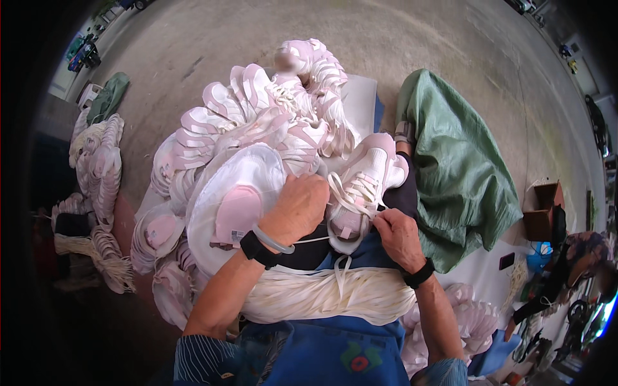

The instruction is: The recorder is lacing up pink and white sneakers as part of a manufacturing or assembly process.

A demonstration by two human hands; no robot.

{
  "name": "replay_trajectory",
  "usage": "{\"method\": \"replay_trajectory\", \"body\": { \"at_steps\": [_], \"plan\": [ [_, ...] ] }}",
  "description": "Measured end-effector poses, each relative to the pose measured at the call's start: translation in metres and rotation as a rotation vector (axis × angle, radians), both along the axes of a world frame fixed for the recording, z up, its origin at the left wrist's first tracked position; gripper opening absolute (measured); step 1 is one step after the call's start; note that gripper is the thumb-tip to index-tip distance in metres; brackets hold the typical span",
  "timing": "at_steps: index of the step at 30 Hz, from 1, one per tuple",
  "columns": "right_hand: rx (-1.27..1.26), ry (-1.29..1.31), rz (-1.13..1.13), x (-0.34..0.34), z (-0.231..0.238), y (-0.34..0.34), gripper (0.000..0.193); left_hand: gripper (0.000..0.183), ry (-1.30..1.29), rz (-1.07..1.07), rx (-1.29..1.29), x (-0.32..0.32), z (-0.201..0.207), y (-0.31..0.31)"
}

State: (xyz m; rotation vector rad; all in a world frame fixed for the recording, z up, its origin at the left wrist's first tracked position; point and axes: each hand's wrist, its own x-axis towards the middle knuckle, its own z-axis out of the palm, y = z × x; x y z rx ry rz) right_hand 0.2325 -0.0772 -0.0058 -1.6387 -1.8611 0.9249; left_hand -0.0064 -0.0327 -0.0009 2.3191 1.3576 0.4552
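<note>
My right hand [397, 239] is pinched nearly shut on a white shoelace [381, 202] beside the pink-and-white sneaker upper [380, 157], which rests over my lap, toe pointing away from me, laces crossing its front. My left hand [301, 202] is curled just to the left of it, knuckles up; its fingertips are hidden, so I cannot tell what it grips. Across my lap, nearer my body, lies a thick bundle of cream laces [328, 297] over my blue apron [306, 354]. Stacked uppers [203, 135] fan out ahead and to the left, close to my left hand. A green sheet [457, 167] spreads at the right. Beyond it stand a brown box [537, 224] and a blue bucket [538, 262] (what either contains is too small to make out).
</note>
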Motion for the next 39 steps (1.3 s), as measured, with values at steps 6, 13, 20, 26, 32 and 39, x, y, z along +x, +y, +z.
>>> {"method": "replay_trajectory", "body": {
  "at_steps": [6,13,20,26,32,39],
  "plan": [
    [0.081,-0.074,0.022,-0.003,0.007,0.0,0.014,0.005,0.008,-0.02,-0.049,-0.004,-0.006,0.007],
    [0.035,-0.035,-0.012,-0.004,0.007,-0.002,0.015,0.004,0.075,-0.091,-0.139,-0.007,-0.014,0.015],
    [0.184,-0.198,0.109,-0.006,0.005,-0.005,0.009,0.004,0.052,-0.06,-0.028,0.007,-0.014,0.002],
    [0.244,-0.158,0.095,-0.007,-0.009,0.001,0.008,0.009,-0.079,-0.116,0.016,0.01,-0.003,0.0],
    [0.19,-0.277,0.02,-0.007,-0.008,-0.016,0.009,0.029,-0.002,0.099,0.156,0.016,0.031,-0.028],
    [0.233,-0.195,-0.027,-0.006,-0.005,-0.017,0.011,0.029,0.052,0.135,0.006,0.021,0.017,-0.04]
  ]
}}
